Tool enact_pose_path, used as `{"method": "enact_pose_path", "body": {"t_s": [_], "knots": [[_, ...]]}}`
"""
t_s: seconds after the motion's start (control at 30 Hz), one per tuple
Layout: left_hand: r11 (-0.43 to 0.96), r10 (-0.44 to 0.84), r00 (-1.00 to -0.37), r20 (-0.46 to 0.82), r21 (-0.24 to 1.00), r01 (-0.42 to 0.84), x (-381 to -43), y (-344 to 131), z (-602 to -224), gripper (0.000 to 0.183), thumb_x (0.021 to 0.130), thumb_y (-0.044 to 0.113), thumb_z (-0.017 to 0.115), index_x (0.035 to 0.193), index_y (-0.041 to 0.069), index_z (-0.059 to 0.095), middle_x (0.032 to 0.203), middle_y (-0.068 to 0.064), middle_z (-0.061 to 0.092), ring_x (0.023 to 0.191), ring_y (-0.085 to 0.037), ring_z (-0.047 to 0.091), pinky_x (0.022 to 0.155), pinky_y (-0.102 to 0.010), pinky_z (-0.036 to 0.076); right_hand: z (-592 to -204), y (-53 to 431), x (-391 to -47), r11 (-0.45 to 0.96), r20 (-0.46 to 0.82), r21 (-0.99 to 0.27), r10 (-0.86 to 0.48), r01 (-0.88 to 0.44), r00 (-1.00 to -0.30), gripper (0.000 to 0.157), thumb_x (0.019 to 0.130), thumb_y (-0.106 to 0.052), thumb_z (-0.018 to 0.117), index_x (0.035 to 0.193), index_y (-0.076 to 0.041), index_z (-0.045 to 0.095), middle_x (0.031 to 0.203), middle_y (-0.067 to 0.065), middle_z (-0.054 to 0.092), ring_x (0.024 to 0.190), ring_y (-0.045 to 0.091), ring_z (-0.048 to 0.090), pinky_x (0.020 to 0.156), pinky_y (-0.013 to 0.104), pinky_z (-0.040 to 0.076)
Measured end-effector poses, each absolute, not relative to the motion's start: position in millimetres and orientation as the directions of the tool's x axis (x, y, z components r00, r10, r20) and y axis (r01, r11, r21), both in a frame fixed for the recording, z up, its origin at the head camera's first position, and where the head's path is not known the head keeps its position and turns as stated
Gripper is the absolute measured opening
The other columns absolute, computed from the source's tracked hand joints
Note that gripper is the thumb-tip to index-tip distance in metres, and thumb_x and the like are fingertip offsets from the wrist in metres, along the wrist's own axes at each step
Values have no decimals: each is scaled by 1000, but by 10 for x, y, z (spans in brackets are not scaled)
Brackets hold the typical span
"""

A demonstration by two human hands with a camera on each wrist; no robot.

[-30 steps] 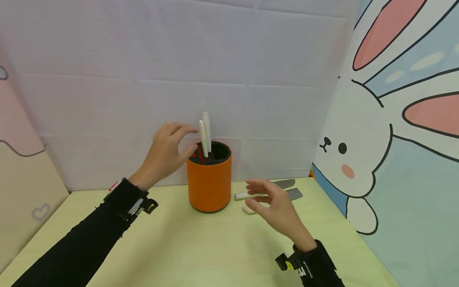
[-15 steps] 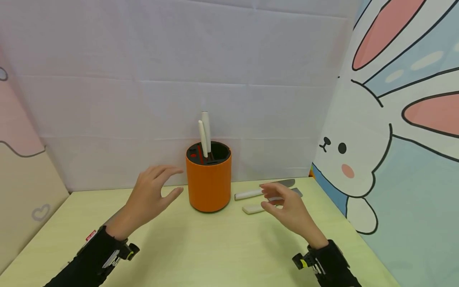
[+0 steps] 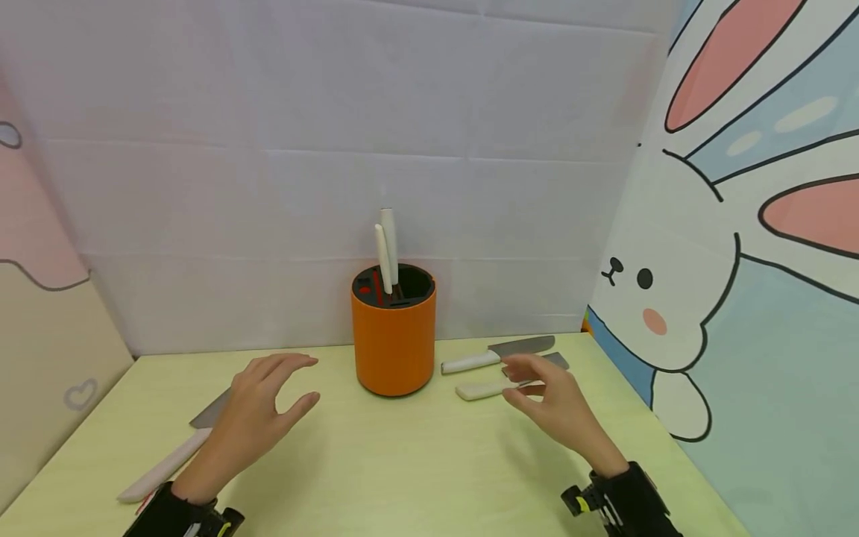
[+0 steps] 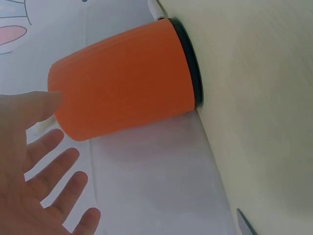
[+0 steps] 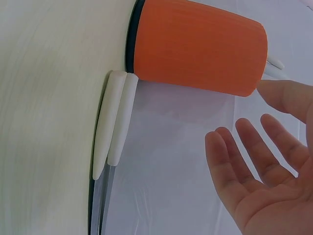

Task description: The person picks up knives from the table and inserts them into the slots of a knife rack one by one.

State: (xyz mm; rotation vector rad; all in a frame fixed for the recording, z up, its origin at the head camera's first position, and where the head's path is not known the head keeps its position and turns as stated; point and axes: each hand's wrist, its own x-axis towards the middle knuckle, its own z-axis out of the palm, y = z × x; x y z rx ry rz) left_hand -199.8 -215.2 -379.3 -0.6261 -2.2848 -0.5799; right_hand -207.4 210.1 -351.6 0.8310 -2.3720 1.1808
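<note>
An orange cylindrical knife holder (image 3: 394, 350) with a black top stands upright near the back of the table. Two white handles (image 3: 384, 257) stick up out of it. My left hand (image 3: 251, 418) hovers left of the holder, fingers apart and holding nothing. Partly behind that hand and forearm lies a white-handled knife (image 3: 164, 466). My right hand (image 3: 557, 406) is held above the table on the right, its fingers loosely bent around nothing. Just beyond it lie two knives with white handles, the farther knife (image 3: 470, 362) and the nearer knife (image 3: 479, 390), whose blade is partly hidden.
The pale yellow-green table (image 3: 403, 477) ends at a white cloth wall (image 3: 268, 209) behind the holder. A panel with a cartoon rabbit (image 3: 658, 283) borders the right side, and a pink and cream panel (image 3: 47, 358) the left.
My left hand has come down and back from the handles in the holder, uncovering the knife on the left. My right hand has shifted right and slightly down, showing more of the two knives.
</note>
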Motion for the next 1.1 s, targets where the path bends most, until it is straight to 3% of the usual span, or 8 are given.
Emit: {"method": "enact_pose_path", "body": {"t_s": [0.2, 0.33, 0.47, 0.63, 0.9, 1.1], "knots": [[806, 256, -652, 714, 214, 551, -1983, -2213, -3912, 52, 75, 30, 81, 122, 18, 62, 120, 1, 59, 108, -23, 50, 83, -49, 40, -3715, 2181, -2202, 492, 544, -597, -333, -634, -770, 45, 82, -3, 74, 123, -15, 57, 110, 0, 61, 96, 16, 60, 75, 30, 56], [811, 274, -644, 715, 188, 554, -1991, -2227, -3962, 53, 76, 32, 80, 123, 17, 61, 122, -1, 59, 108, -23, 51, 92, -48, 39, -3825, 2236, -2274, 526, 529, -579, -339, -622, -778, 46, 83, -9, 75, 124, -21, 56, 112, -6, 60, 98, 15, 59, 76, 28, 55], [810, 275, -654, 705, 197, 553, -1980, -2218, -3967, 54, 77, 34, 78, 125, 17, 60, 125, -2, 57, 110, -23, 50, 97, -50, 35, -3865, 2264, -2291, 564, 536, -528, -358, -635, -764, 50, 82, -9, 76, 126, -22, 55, 114, -5, 60, 101, 16, 58, 76, 35, 56], [802, 271, -662, 699, 216, 557, -1959, -2185, -3969, 54, 77, 32, 79, 125, 16, 60, 127, -3, 56, 112, -23, 50, 93, -53, 37, -3891, 2293, -2323, 639, 550, -407, -400, -653, -734, 53, 81, -10, 77, 128, -20, 54, 117, -4, 58, 104, 13, 56, 77, 36, 54], [798, 267, -682, 681, 241, 553, -1941, -2134, -3990, 53, 78, 32, 79, 125, 18, 60, 129, -1, 55, 112, -22, 48, 89, -56, 37, -3922, 2309, -2552, 678, 551, -195, -522, -709, -651, 52, 79, -11, 78, 126, -11, 57, 116, 3, 60, 105, 19, 56, 83, 39, 50], [795, 269, -681, 682, 242, 556, -1938, -2126, -4000, 53, 77, 32, 79, 125, 18, 60, 128, -2, 55, 111, -22, 47, 87, -55, 37, -3994, 2315, -2809, 657, 501, -167, -585, -735, -637, 49, 77, -8, 79, 122, -8, 59, 110, 5, 61, 98, 22, 58, 79, 40, 51]]}}
